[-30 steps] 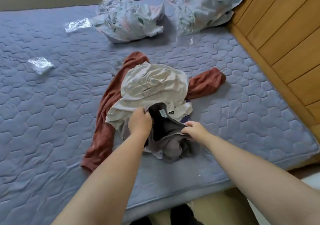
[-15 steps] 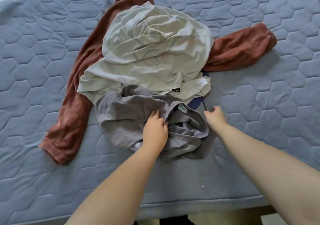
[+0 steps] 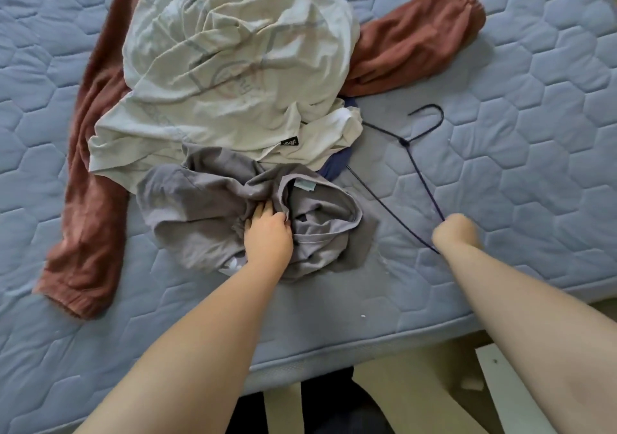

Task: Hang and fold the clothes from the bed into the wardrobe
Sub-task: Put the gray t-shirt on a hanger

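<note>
Near the front edge of the bed, your left hand lies on the crumpled grey garment, fingertips buried in a fold just left of the collar label. Can't tell if it grips cloth or only presses. Your right hand, blurred, is clenched round the lower right corner of a dark wire hanger. The hanger lies on the bed right of the pile, hook pointing far, its left arm running under the clothes. Cream T-shirt is heaped just behind the grey garment and overlaps its far edge. Rust-red garment sits under both, one cuffed end at near left, the other at far right. A bit of dark blue cloth pokes out between the T-shirt and grey garment. All the clothes are on the bed.
</note>
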`<move>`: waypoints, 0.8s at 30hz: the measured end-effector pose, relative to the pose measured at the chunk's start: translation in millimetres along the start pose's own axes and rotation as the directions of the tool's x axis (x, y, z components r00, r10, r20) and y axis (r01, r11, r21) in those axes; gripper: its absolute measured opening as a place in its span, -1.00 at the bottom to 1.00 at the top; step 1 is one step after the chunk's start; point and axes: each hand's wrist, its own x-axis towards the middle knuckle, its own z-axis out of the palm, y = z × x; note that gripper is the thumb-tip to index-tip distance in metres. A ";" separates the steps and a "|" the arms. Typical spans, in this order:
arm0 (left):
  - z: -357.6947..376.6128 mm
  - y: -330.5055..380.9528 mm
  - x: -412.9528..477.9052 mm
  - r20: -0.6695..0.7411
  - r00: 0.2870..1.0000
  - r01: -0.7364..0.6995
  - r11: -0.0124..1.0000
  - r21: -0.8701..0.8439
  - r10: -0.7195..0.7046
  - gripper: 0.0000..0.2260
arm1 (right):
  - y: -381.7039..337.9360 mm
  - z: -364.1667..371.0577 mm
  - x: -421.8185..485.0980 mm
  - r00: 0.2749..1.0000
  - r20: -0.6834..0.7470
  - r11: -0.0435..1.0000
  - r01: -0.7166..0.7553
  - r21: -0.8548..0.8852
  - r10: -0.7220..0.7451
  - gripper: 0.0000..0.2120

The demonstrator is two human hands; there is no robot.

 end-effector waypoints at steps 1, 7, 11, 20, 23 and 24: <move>-0.7 2.5 1.0 0.014 1.000 -0.003 1.000 0.012 0.003 -0.74 | 11.4 1.3 0.8 0.999 0.042 1.000 -0.003 -0.024 0.004 -0.67; -2.2 3.8 -2.0 0.100 0.991 -0.105 0.989 0.106 0.094 -0.72 | -5.0 26.4 -26.6 0.970 -0.021 0.950 0.240 0.198 -0.241 -0.22; 0.2 0.9 -9.9 0.132 0.980 -0.169 0.976 0.140 0.151 -0.75 | -20.8 39.5 -33.5 0.997 0.009 0.929 0.072 0.363 -0.080 -0.67; -49.4 15.9 -29.1 0.050 0.998 -0.013 0.982 -0.190 0.023 -0.76 | -31.4 -14.9 -92.0 0.990 -0.141 0.931 0.067 0.359 -0.017 -0.66; -84.7 30.3 -49.5 -0.022 1.000 0.009 0.985 -0.174 -0.013 -0.76 | -19.4 -51.5 -122.6 0.974 -0.210 0.941 0.148 0.303 -0.086 -0.72; -99.6 34.9 -56.4 -0.052 0.999 -0.017 0.987 -0.160 0.009 -0.75 | -14.5 -64.4 -134.0 0.969 -0.222 0.942 0.170 0.288 -0.107 -0.75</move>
